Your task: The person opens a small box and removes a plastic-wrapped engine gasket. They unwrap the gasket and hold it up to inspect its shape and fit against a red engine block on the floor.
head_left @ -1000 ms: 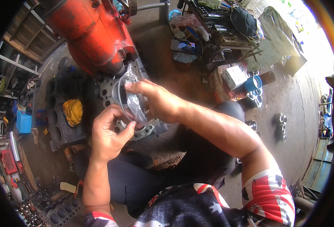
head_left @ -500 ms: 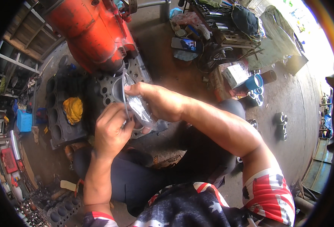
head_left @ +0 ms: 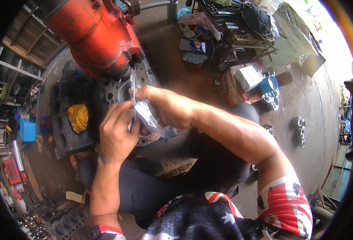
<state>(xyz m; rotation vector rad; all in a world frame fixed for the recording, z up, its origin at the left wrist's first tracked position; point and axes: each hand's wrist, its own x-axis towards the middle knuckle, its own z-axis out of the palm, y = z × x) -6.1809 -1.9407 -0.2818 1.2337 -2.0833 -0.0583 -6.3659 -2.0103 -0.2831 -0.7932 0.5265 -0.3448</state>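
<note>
Both hands, left and right, pinch a clear bag, probably light, limp, slippery; best held by its edges.

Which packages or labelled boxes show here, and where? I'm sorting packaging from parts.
Clear plastic bag: pinched between left hand and right hand, crinkled and see-through.
White carton: on the floor at upper right beside a blue cup, boxy, white with dark print.
Dark flat packet: on the floor at top centre, rectangular with a small picture.
</note>
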